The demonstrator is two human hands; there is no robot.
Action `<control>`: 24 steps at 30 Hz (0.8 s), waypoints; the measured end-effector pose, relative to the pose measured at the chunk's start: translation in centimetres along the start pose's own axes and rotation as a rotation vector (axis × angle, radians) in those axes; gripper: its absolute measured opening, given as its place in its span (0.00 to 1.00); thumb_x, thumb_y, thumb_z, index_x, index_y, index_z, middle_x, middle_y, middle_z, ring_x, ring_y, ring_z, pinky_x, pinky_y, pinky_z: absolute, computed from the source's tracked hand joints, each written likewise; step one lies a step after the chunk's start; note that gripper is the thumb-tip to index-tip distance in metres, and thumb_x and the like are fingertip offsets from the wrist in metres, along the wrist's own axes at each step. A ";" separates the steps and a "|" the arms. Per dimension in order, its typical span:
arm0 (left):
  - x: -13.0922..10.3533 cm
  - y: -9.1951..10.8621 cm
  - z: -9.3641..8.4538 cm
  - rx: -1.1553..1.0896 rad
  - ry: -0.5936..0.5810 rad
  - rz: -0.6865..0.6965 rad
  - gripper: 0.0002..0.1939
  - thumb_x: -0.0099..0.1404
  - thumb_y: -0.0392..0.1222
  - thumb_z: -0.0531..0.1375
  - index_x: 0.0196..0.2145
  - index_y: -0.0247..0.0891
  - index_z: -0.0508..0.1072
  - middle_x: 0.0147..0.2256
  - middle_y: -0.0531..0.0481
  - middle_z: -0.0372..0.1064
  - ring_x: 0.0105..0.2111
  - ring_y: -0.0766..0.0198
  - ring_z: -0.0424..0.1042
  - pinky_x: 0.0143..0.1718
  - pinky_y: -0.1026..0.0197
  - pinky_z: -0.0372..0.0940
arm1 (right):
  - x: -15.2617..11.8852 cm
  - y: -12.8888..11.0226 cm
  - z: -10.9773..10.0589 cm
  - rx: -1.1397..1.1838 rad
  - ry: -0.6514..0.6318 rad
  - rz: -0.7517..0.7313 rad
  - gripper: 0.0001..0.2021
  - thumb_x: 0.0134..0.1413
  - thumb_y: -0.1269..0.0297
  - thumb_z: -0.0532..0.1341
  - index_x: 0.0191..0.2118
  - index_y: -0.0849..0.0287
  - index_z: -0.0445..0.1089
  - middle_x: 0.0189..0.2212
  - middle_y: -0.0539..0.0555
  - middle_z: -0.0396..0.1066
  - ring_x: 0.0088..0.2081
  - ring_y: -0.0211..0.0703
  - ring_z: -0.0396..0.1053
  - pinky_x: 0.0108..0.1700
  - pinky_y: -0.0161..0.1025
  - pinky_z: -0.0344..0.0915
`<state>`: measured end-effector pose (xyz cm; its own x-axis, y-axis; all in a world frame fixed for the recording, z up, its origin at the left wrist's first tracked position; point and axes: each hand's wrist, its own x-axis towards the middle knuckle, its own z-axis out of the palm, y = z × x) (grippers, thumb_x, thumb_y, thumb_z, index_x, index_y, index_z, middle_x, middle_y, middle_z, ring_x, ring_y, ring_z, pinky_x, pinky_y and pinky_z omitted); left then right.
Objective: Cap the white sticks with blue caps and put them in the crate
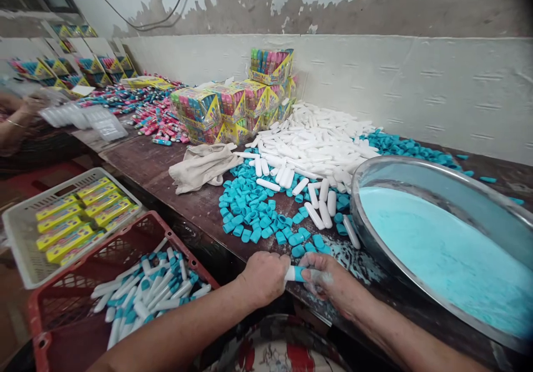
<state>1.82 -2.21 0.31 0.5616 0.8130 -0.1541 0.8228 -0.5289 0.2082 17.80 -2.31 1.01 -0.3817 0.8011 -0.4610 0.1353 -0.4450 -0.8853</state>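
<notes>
The left hand is curled into a fist around a white tube, held low over the table's near edge. The right hand, its fingers dusted with pale powder, pinches the teal cap at that tube's end between thumb and fingers.

Directly beyond the hands, loose teal caps cover the dark tabletop, with several white tubes lying among them. A large heap of white tubes rises behind, with more teal caps on its right. Close by the right forearm, a wide metal basin of light blue powder takes up that side of the table and touches one stray tube. A crumpled beige cloth lies left of the caps, in front of stacked display boxes.

Beside the left forearm, a red crate holds capped tubes; next to it, a white basket carries yellow boxes. Farther left, a co-worker's hand is near clear plastic trays.
</notes>
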 end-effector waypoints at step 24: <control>-0.3 1.1 -0.3 -0.243 -0.004 -0.007 0.07 0.52 0.38 0.53 0.24 0.36 0.70 0.21 0.46 0.69 0.22 0.60 0.68 0.22 0.64 0.59 | -3.7 -0.9 0.2 -1.943 0.099 -0.866 0.11 0.44 0.76 0.54 0.36 0.66 0.66 0.27 0.59 0.67 0.27 0.47 0.63 0.28 0.42 0.57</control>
<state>2.56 -2.94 0.90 0.5565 0.8153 -0.1602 0.7818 -0.4485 0.4333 18.93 -4.97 3.52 -0.8222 0.5668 0.0522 0.5558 0.7797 0.2884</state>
